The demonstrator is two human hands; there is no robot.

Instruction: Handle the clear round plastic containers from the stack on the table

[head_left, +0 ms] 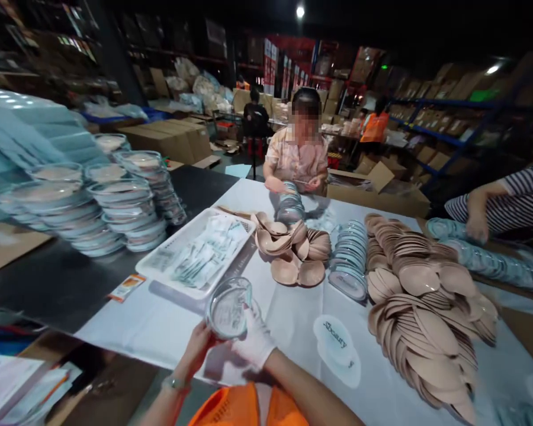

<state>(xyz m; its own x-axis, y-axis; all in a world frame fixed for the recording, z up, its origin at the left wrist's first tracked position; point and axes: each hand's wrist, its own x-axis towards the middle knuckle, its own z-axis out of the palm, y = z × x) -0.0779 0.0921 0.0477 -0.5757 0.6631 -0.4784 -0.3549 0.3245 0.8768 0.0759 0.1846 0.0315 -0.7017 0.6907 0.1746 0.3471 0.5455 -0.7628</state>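
My left hand [196, 349], bare with a watch at the wrist, grips the lower left edge of a clear round plastic case [229, 307]. A white glove covers my right hand [255, 340], which holds the case's right side. The case is tilted up above the white table cover [160, 325], near the front edge. Just beyond it lies a white tray [195, 251] filled with small sachets. To the right, flat on the cover, rests a round clear lid [336, 343] with printed lettering.
Stacks of filled clear cases [119, 207] stand at the left. Beige cups lie in piles at the centre [291, 248] and right [426, 313], with a row of clear cases [350, 257] between. One person sits opposite; another's striped sleeve [510, 204] reaches in at right.
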